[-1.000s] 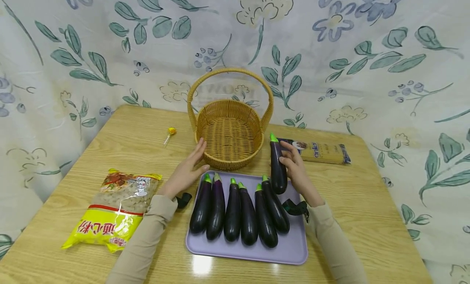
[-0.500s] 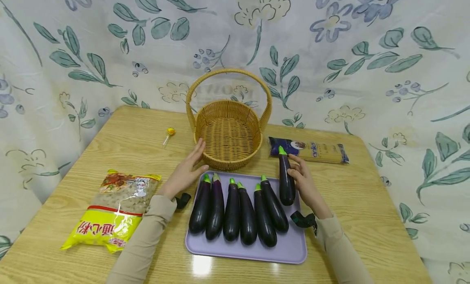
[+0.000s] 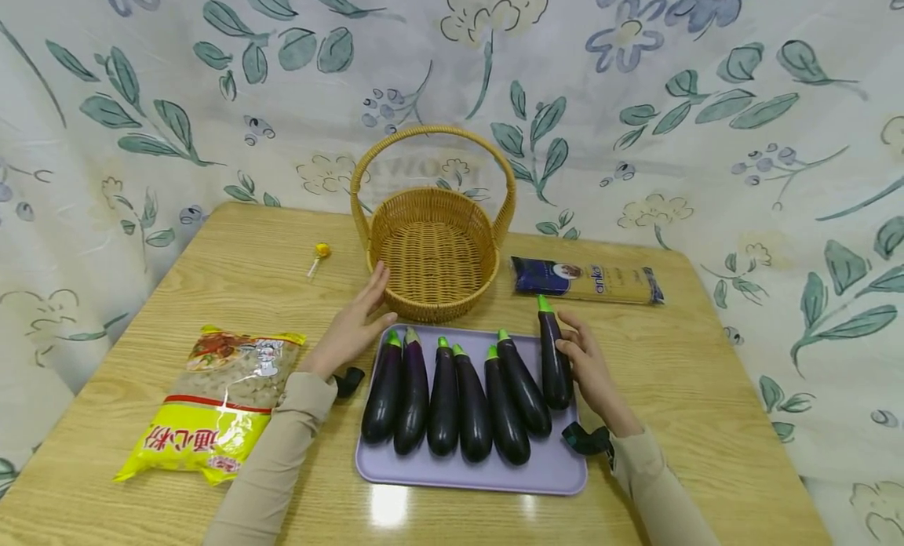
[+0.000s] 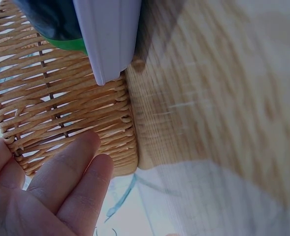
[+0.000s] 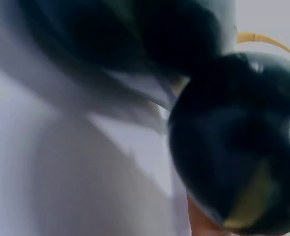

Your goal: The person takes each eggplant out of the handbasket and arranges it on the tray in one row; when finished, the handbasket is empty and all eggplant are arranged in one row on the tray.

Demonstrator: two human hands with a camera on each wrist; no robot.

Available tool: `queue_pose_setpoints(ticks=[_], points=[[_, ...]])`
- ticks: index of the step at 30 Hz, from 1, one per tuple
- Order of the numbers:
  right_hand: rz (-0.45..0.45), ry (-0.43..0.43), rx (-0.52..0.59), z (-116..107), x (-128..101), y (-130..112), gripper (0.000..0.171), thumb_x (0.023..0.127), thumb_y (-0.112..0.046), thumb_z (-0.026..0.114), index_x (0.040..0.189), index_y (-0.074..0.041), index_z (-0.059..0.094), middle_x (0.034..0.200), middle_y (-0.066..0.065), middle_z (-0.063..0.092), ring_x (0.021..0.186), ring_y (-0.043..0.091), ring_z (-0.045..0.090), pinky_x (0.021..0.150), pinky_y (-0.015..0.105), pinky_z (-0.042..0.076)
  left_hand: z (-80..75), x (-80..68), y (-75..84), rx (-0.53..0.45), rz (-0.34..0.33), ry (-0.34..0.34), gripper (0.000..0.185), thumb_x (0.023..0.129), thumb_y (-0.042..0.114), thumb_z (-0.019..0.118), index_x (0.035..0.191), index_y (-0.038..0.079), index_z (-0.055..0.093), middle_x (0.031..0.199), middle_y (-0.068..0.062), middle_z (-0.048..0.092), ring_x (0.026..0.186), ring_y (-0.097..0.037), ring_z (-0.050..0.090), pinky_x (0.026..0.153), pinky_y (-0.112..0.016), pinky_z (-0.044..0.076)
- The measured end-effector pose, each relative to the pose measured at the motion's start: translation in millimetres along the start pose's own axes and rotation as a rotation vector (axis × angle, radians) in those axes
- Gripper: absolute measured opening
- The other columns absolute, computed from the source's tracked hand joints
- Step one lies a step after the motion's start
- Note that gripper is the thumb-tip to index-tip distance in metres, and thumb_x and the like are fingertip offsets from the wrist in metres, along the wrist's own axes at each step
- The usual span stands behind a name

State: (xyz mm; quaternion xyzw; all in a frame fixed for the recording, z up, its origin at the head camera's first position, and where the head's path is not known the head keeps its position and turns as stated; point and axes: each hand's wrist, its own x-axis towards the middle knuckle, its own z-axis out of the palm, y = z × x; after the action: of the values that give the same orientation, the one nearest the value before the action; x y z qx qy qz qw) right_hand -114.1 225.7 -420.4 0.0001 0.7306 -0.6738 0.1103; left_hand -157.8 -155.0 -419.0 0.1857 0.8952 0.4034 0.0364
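My right hand (image 3: 588, 367) grips a dark purple eggplant (image 3: 555, 365) with a green cap, at the right end of the lilac tray (image 3: 473, 477). In the right wrist view this eggplant's glossy round end (image 5: 233, 142) fills much of the picture, so most of the hand is hidden. Several more eggplants (image 3: 443, 405) lie side by side on the tray, caps toward the back. With fingers extended, my left hand (image 3: 351, 330) touches the left side of the wicker basket (image 3: 439, 295). The left wrist view shows those fingers (image 4: 66, 172) against the basket's woven wall (image 4: 61, 98).
The basket, with its tall arched handle (image 3: 431, 130), stands right behind the tray. A bag of pasta (image 3: 212, 405) lies left of my left forearm. A yellow lollipop (image 3: 321, 252) is at the back left, and a spaghetti pack (image 3: 588, 281) at the back right.
My right hand has brought the eggplant rightward and toward me, from beside the spaghetti pack down to the tray's right end. The left hand stays at the basket. The head view has shifted slightly.
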Motion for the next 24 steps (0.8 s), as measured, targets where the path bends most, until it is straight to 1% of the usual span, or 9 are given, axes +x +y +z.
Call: queue_pose_setpoints(ticks=[1, 5, 8, 10, 12, 17, 18, 22, 24], points=[[0.005, 0.004, 0.004, 0, -1, 1, 0.051, 0.096, -0.015, 0.04, 0.143, -0.009, 0.022, 0.122, 0.015, 0.042, 0.087, 0.01, 0.055, 0.068, 0.027, 0.05, 0.1, 0.9, -0.3, 0.005, 0.005, -0.001, 0.073, 0.095, 0.028, 0.05, 0.147, 0.031, -0.001, 0.151, 0.016, -0.013, 0.132, -0.034, 0.029, 0.104, -0.058, 0.021], [0.019, 0.013, 0.018, 2, -7, 6, 0.049, 0.096, -0.011, 0.039, 0.142, -0.007, 0.024, 0.126, 0.02, 0.041, 0.086, 0.009, 0.055, 0.07, 0.024, 0.049, 1.0, 3.0, -2.0, 0.01, 0.003, -0.009, 0.073, 0.094, 0.029, 0.05, 0.146, 0.032, -0.001, 0.15, 0.017, -0.013, 0.135, -0.033, 0.021, 0.105, -0.057, 0.02], [0.019, 0.022, 0.048, 6, -12, 9, 0.049, 0.095, -0.007, 0.039, 0.141, -0.004, 0.024, 0.126, 0.025, 0.041, 0.085, 0.009, 0.056, 0.07, 0.023, 0.049, 0.8, 3.4, -3.4, 0.007, 0.003, -0.016, 0.073, 0.095, 0.029, 0.05, 0.147, 0.031, -0.001, 0.151, 0.015, -0.012, 0.135, -0.034, 0.022, 0.105, -0.058, 0.02], [0.019, 0.029, 0.062, 8, -13, 10, 0.049, 0.094, -0.006, 0.039, 0.141, -0.003, 0.025, 0.127, 0.025, 0.041, 0.085, 0.009, 0.057, 0.071, 0.022, 0.049, -0.2, 3.3, -4.6, 0.008, 0.004, -0.015, 0.074, 0.095, 0.028, 0.05, 0.147, 0.03, -0.002, 0.151, 0.014, -0.013, 0.133, -0.035, 0.025, 0.104, -0.059, 0.02], [0.014, 0.036, 0.06, 9, -12, 10, 0.049, 0.093, -0.005, 0.04, 0.14, -0.003, 0.026, 0.128, 0.025, 0.041, 0.087, 0.008, 0.057, 0.072, 0.022, 0.049, -2.1, 3.6, -5.6, 0.01, 0.006, -0.008, 0.074, 0.094, 0.027, 0.051, 0.147, 0.029, -0.002, 0.152, 0.013, -0.013, 0.133, -0.036, 0.026, 0.104, -0.059, 0.02], [0.003, 0.053, 0.025, 13, -7, 10, 0.049, 0.092, -0.004, 0.042, 0.139, -0.002, 0.029, 0.131, 0.024, 0.041, 0.094, 0.005, 0.054, 0.077, 0.019, 0.046, -5.9, 4.9, -8.4, 0.021, 0.007, 0.021, 0.073, 0.095, 0.03, 0.05, 0.147, 0.03, -0.001, 0.151, 0.015, -0.012, 0.137, -0.033, 0.013, 0.105, -0.059, 0.018], [0.004, 0.06, 0.015, 13, -6, 10, 0.049, 0.092, -0.004, 0.043, 0.139, -0.001, 0.029, 0.131, 0.024, 0.041, 0.095, 0.005, 0.053, 0.077, 0.018, 0.046, -6.0, 5.1, -9.1, 0.021, 0.007, 0.026, 0.073, 0.095, 0.029, 0.05, 0.147, 0.03, -0.001, 0.151, 0.015, -0.012, 0.137, -0.033, 0.014, 0.105, -0.058, 0.018], [-0.001, 0.086, -0.03, 16, -5, 10, 0.049, 0.091, -0.002, 0.046, 0.138, -0.001, 0.031, 0.128, 0.023, 0.042, 0.105, 0.013, 0.048, 0.079, 0.014, 0.043, -5.6, 6.7, -12.9, 0.014, 0.006, 0.03, 0.075, 0.094, 0.024, 0.052, 0.147, 0.028, -0.002, 0.151, 0.013, -0.014, 0.134, -0.036, 0.023, 0.104, -0.059, 0.021], [-0.027, 0.082, -0.043, 17, -4, 10, 0.05, 0.09, 0.0, 0.048, 0.138, 0.001, 0.031, 0.127, 0.024, 0.041, 0.112, 0.021, 0.045, 0.082, 0.012, 0.042, -6.1, 7.9, -14.5, 0.01, 0.0, 0.03, 0.077, 0.094, 0.023, 0.052, 0.147, 0.028, -0.004, 0.151, 0.013, -0.015, 0.134, -0.036, 0.022, 0.103, -0.06, 0.022]])
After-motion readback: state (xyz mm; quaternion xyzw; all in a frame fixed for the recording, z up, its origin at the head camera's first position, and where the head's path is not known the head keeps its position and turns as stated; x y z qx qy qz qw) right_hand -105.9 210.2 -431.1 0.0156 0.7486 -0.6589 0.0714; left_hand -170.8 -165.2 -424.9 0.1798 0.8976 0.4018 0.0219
